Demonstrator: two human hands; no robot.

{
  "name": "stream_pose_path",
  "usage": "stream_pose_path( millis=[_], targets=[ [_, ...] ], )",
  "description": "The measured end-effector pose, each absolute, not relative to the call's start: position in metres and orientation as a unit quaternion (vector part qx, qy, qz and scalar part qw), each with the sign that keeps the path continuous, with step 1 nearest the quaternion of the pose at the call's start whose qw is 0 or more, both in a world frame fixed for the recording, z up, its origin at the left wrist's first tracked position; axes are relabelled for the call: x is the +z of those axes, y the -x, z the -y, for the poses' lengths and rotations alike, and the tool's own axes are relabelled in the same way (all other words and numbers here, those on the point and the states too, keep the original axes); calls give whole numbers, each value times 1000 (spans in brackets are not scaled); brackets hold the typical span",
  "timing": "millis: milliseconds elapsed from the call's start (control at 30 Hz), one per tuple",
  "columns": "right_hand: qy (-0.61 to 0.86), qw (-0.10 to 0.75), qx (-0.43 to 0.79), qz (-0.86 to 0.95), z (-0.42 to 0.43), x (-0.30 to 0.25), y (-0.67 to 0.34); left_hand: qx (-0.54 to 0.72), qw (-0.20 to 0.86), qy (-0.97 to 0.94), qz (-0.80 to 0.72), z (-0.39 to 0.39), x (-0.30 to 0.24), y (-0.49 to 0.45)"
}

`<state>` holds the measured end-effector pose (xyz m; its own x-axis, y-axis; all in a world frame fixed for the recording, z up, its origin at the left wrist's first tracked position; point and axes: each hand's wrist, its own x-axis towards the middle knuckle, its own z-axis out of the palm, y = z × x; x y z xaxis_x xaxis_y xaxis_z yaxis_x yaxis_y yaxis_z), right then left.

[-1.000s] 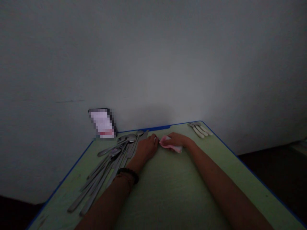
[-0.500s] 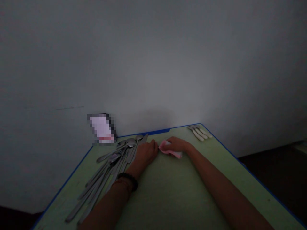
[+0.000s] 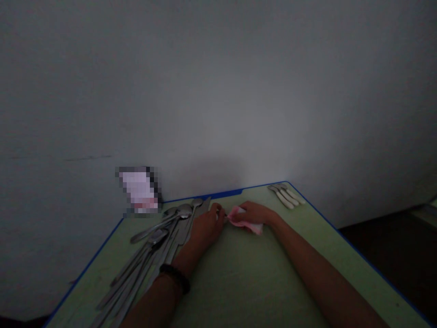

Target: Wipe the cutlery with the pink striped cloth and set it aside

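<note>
Green table (image 3: 235,282), cloth (image 3: 251,227) in fingers (image 3: 241,218)

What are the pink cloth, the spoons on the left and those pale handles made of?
Pink cloth: seemingly soft, matte fabric, by its limp folds; fibre unclear.
Spoons: probably polished metal, perhaps steel; their grey bowls catch highlights.
Pale handles: possibly plastic, smooth and off-white, though dim light leaves this open.

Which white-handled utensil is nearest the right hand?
The leftmost white-handled utensil; the middle one and rightmost one lie farther from the right hand across the table.
</note>
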<state>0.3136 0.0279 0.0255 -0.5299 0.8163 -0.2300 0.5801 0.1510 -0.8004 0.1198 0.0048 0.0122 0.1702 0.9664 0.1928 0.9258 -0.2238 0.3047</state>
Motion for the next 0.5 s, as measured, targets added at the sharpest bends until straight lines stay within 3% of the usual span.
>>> stream_pose_path(
  millis=[267, 500],
  targets=[
    [449, 214, 548, 673, -31, 20, -320, 396, 244, -713, -525, -5, 13, -125],
    [432, 249, 589, 636, -31, 19, -323, 439, 353, -685, -463, -1, 20, -132]
  ],
)
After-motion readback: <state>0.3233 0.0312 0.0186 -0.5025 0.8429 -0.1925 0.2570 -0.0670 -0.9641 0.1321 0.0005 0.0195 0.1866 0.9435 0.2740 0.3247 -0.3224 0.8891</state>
